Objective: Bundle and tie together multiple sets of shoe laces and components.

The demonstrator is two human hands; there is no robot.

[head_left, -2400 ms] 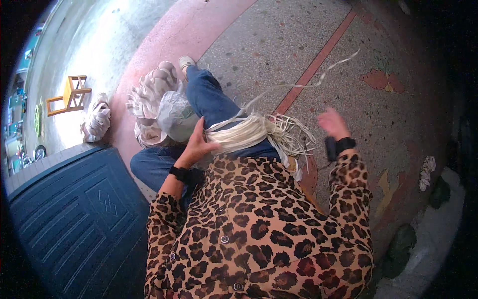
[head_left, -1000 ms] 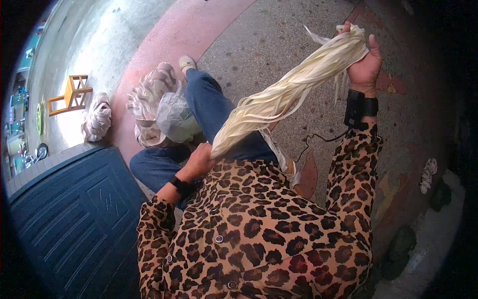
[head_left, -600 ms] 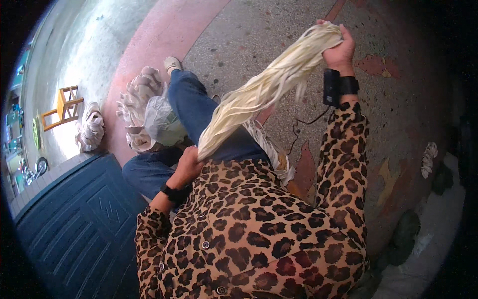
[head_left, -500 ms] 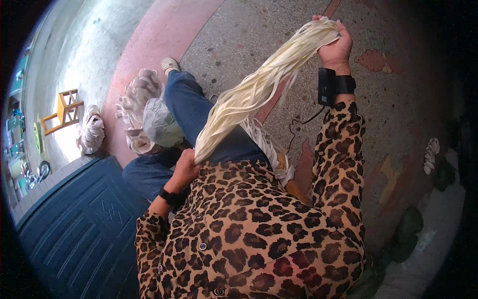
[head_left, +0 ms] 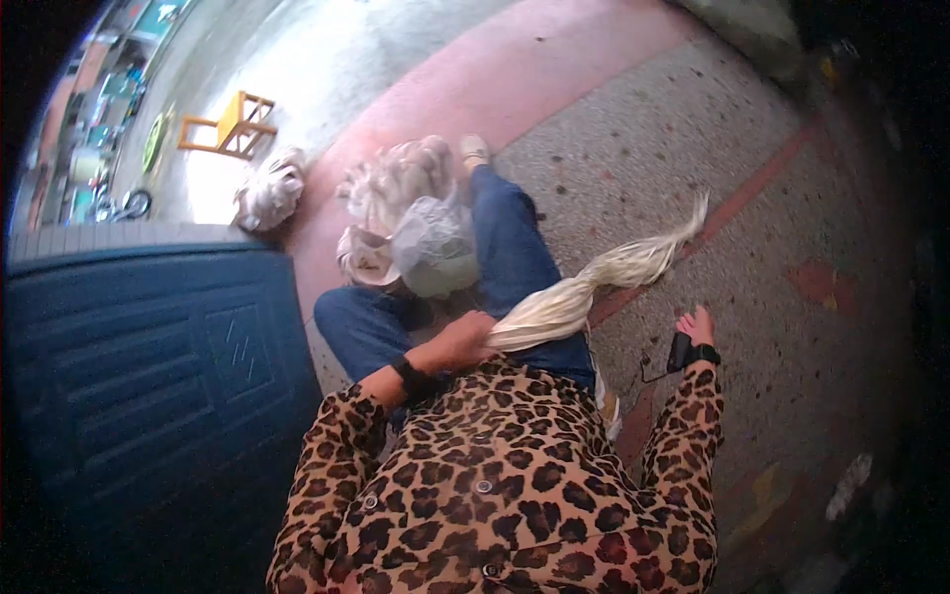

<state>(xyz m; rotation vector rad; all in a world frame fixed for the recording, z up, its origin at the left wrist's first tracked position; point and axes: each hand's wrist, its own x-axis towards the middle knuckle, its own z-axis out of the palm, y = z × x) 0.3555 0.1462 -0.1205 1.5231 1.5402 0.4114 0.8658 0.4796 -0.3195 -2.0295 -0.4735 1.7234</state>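
Observation:
A long bundle of thin, cream-white strips (head_left: 549, 312) lies across my lap. My left hand (head_left: 465, 339) is closed round its near end, close to my waist. From there the bundle reaches over my thigh toward the upper right, its loose tail narrowing above the floor. Off to the right, apart from the bundle, my right hand (head_left: 697, 325) holds nothing, and its fingers are parted. Whether the strips are plant fibre or cloth I cannot tell.
Beside my leg stand a whitish plastic bag (head_left: 435, 247) and a heap of coiled pale strips (head_left: 401, 178). Another coil (head_left: 270, 190) rests near a small wooden chair (head_left: 230, 127). A blue panelled door (head_left: 158, 366) fills the left side. Pale scraps (head_left: 848, 485) lie at right.
My right hand has let go of the bundle's far end and moved down to the right. The bundle has dropped, its tail swinging free. My view has turned, shifting the surroundings.

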